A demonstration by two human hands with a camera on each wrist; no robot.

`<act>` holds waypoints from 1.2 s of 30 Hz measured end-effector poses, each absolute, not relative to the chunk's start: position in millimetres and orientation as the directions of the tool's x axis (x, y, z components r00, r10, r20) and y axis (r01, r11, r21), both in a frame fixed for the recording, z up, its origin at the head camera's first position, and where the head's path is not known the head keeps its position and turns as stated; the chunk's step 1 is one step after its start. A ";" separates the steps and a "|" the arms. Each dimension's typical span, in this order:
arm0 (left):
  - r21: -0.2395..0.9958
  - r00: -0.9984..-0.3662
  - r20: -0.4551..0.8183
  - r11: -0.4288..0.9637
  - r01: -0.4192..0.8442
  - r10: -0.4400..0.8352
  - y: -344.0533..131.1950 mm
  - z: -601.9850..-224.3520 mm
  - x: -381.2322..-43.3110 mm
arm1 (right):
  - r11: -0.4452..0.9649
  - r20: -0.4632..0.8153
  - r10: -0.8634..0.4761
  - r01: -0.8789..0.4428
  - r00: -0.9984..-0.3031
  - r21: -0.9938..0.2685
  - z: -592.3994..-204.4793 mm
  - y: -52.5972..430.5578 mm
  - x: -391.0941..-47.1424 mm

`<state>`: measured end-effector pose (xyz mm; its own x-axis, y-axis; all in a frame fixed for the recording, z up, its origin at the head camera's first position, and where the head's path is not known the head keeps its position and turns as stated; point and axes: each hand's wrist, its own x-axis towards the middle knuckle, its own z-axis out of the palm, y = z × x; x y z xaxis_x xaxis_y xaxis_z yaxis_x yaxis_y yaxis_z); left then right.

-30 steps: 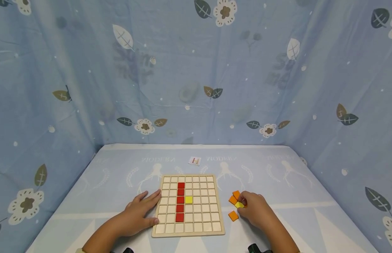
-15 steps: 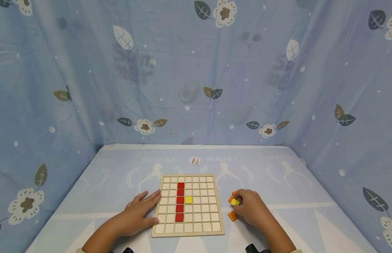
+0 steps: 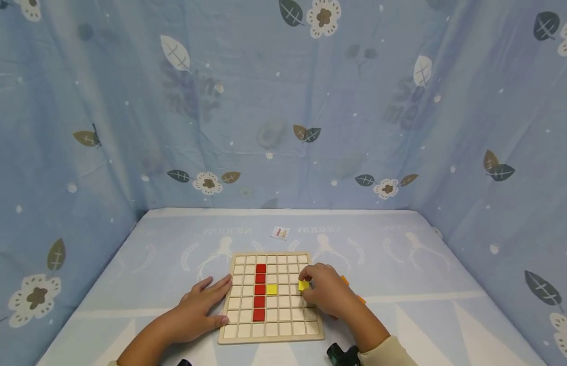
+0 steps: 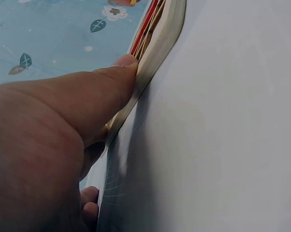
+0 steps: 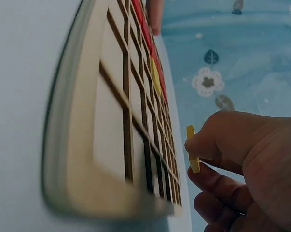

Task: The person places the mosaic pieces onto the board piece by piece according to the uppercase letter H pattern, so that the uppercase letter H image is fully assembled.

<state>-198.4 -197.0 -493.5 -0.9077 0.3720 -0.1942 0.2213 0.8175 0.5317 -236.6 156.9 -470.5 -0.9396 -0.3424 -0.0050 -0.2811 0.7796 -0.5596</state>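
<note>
Five red tiles (image 3: 260,292) and a seated yellow tile (image 3: 272,289) fill cells of the grid board (image 3: 272,340). Only the head view shows orange tiles (image 3: 345,280), partly behind the right hand (image 3: 329,287); the right wrist view shows the held yellow tile (image 3: 303,285) edge-on, clear of the board's surface. Thumb and fingertips pinch it at the hand's tip, over the board's right side. Its face turns upward; its thin edge runs nearly top to bottom in that wrist view, leaning slightly. The left hand (image 3: 196,310), fingers extended, touches the board's left rim.
</note>
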 end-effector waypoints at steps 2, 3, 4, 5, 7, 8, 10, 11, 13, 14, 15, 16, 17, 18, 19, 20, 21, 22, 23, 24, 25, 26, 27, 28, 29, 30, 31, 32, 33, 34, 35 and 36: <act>0.531 -0.908 -0.196 0.818 0.220 0.371 -196.3 -494.0 -198.0 | 0.771 -0.002 -0.361 -0.297 -0.933 -0.563 -471.5 146.4 -237.9; 0.531 -0.908 -0.197 0.819 0.217 0.369 -196.1 -494.1 -197.7 | 0.767 -0.001 -0.370 -0.304 -0.929 -0.566 -472.2 140.7 -238.6; 0.528 -0.910 -0.199 0.822 0.213 0.364 -196.2 -494.0 -197.3 | 0.761 0.002 -0.381 -0.315 -0.925 -0.567 -473.1 134.9 -239.3; 0.525 -0.913 -0.200 0.826 0.206 0.355 -196.8 -493.6 -196.7 | 0.757 0.004 -0.393 -0.326 -0.919 -0.566 -474.4 128.8 -240.4; 0.519 -0.920 -0.200 0.832 0.194 0.338 -197.6 -492.7 -195.7 | 0.751 0.004 -0.415 -0.345 -0.910 -0.562 -476.9 118.5 -242.4; 0.519 -0.921 -0.199 0.834 0.190 0.334 -197.6 -492.4 -195.5 | 0.751 0.002 -0.422 -0.351 -0.906 -0.559 -477.8 114.8 -243.3; 0.517 -0.922 -0.200 0.835 0.189 0.333 -197.9 -491.9 -195.1 | 0.754 -0.005 -0.427 -0.353 -0.904 -0.554 -479.0 109.0 -244.2; 0.518 -0.921 -0.201 0.834 0.190 0.335 -198.2 -491.6 -195.0 | 0.759 -0.011 -0.422 -0.347 -0.906 -0.551 -480.0 107.0 -244.4; 0.519 -0.919 -0.202 0.833 0.194 0.340 -198.9 -491.0 -194.8 | 0.765 -0.017 -0.416 -0.340 -0.909 -0.547 -481.2 104.1 -244.8; 0.520 -0.918 -0.203 0.832 0.194 0.341 -199.1 -490.9 -194.8 | 0.767 -0.021 -0.411 -0.333 -0.911 -0.548 -481.5 103.4 -244.7; 0.521 -0.917 -0.204 0.832 0.194 0.341 -199.3 -490.7 -194.8 | 0.768 -0.021 -0.409 -0.332 -0.912 -0.548 -481.8 103.0 -244.5; 0.521 -0.918 -0.205 0.831 0.193 0.341 -199.4 -490.5 -194.9 | 0.769 -0.021 -0.406 -0.329 -0.913 -0.548 -482.2 102.9 -244.6; 0.522 -0.917 -0.205 0.831 0.192 0.341 -199.4 -490.4 -195.1 | 0.769 -0.021 -0.404 -0.327 -0.914 -0.548 -482.4 103.0 -244.6; 0.522 -0.917 -0.206 0.831 0.191 0.340 -199.3 -490.4 -195.3 | 0.770 -0.022 -0.402 -0.325 -0.915 -0.550 -482.4 103.2 -244.7; 0.522 -0.918 -0.206 0.831 0.190 0.340 -199.1 -490.5 -195.5 | 0.771 -0.023 -0.398 -0.321 -0.917 -0.550 -482.4 103.5 -244.8; 0.521 -0.918 -0.206 0.832 0.190 0.338 -198.7 -490.7 -195.8 | 0.771 -0.023 -0.396 -0.319 -0.918 -0.550 -482.4 104.0 -244.9; 0.521 -0.919 -0.205 0.833 0.189 0.337 -198.4 -490.8 -196.1 | 0.771 -0.019 -0.397 -0.322 -0.918 -0.550 -482.3 104.4 -245.1; 0.518 -0.919 -0.205 0.834 0.189 0.335 -198.3 -490.8 -196.1 | 0.771 -0.018 -0.397 -0.323 -0.918 -0.549 -482.5 104.8 -245.3; 0.518 -0.920 -0.206 0.835 0.187 0.334 -198.2 -490.9 -196.2 | 0.772 -0.015 -0.397 -0.325 -0.918 -0.546 -482.5 105.1 -245.3; 0.516 -0.920 -0.206 0.836 0.187 0.333 -198.1 -491.0 -196.4 | 0.773 -0.012 -0.399 -0.329 -0.917 -0.543 -482.9 105.4 -245.5; 0.515 -0.920 -0.205 0.836 0.187 0.333 -198.0 -491.1 -196.5 | 0.773 -0.010 -0.400 -0.331 -0.917 -0.541 -483.1 105.9 -245.5; 0.514 -0.921 -0.204 0.837 0.188 0.332 -197.9 -491.3 -196.5 | 0.773 -0.007 -0.401 -0.335 -0.916 -0.538 -483.3 106.3 -245.3; 0.514 -0.921 -0.204 0.837 0.188 0.332 -197.9 -491.4 -196.6 | 0.775 -0.005 -0.401 -0.336 -0.916 -0.535 -483.4 106.8 -245.1; 0.515 -0.921 -0.204 0.836 0.188 0.333 -197.9 -491.6 -196.7 | 0.777 -0.006 -0.400 -0.336 -0.916 -0.533 -484.0 107.2 -245.1; 0.515 -0.920 -0.203 0.836 0.189 0.334 -198.0 -491.6 -196.7 | 0.775 -0.003 -0.401 -0.337 -0.916 -0.535 -483.8 107.6 -245.1; 0.514 -0.920 -0.202 0.836 0.192 0.335 -198.0 -491.6 -196.7 | 0.773 -0.001 -0.403 -0.339 -0.915 -0.536 -484.1 108.1 -245.2; 0.515 -0.920 -0.202 0.836 0.193 0.337 -198.1 -491.5 -196.7 | 0.770 0.000 -0.403 -0.339 -0.915 -0.540 -483.8 108.5 -244.9; 0.514 -0.920 -0.201 0.836 0.194 0.337 -198.2 -491.4 -196.6 | 0.768 0.003 -0.406 -0.343 -0.914 -0.541 -483.5 108.8 -244.9; 0.514 -0.920 -0.201 0.835 0.195 0.338 -198.3 -491.3 -196.5 | 0.765 0.006 -0.408 -0.345 -0.913 -0.544 -483.3 109.1 -245.1; 0.514 -0.920 -0.200 0.835 0.195 0.338 -198.4 -491.3 -196.4 | 0.762 0.006 -0.410 -0.346 -0.912 -0.547 -483.2 109.5 -245.1; 0.513 -0.919 -0.200 0.836 0.197 0.339 -198.5 -491.2 -196.3 | 0.758 0.008 -0.412 -0.348 -0.911 -0.552 -482.9 110.0 -244.8; 0.512 -0.919 -0.200 0.836 0.197 0.339 -198.6 -491.3 -196.2 | 0.754 0.007 -0.412 -0.345 -0.911 -0.559 -483.0 110.7 -244.6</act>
